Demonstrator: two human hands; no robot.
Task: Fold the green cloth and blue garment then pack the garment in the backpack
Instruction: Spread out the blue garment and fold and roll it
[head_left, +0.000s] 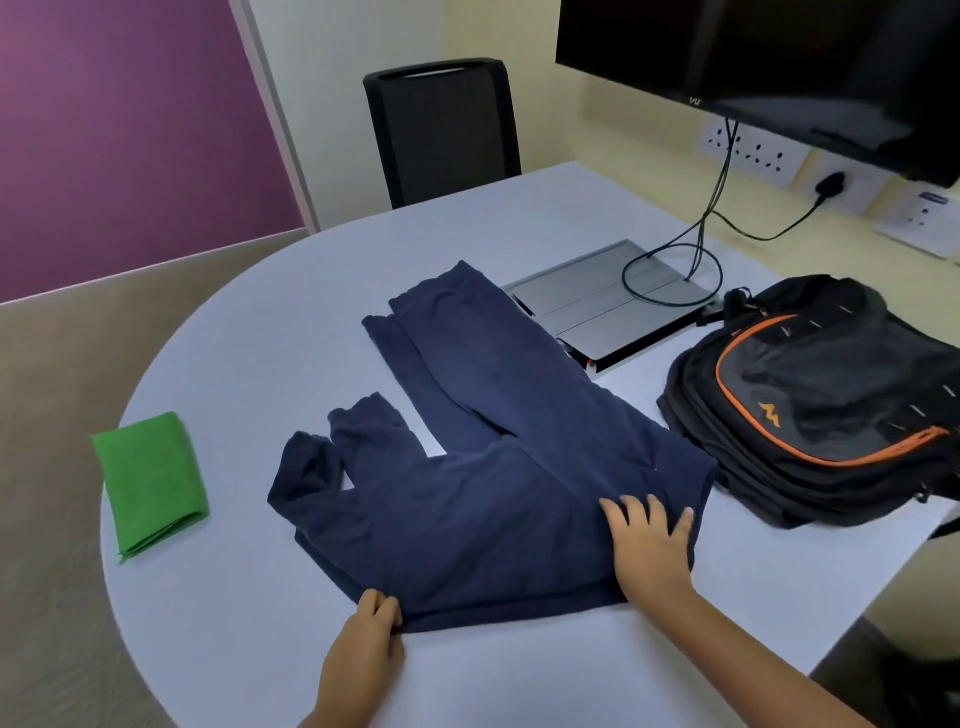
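Head view shows the blue garment (498, 467) stretching away from both hands, left hand (375, 621) pinching its near hem, right hand (649, 540) flat, fingers spread, on its right side beside the backpack (810, 400).

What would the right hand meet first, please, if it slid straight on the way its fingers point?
The right hand lies flat on the blue garment, fingers pointing away. It would probably cross more garment, then reach the grey panel set in the table.
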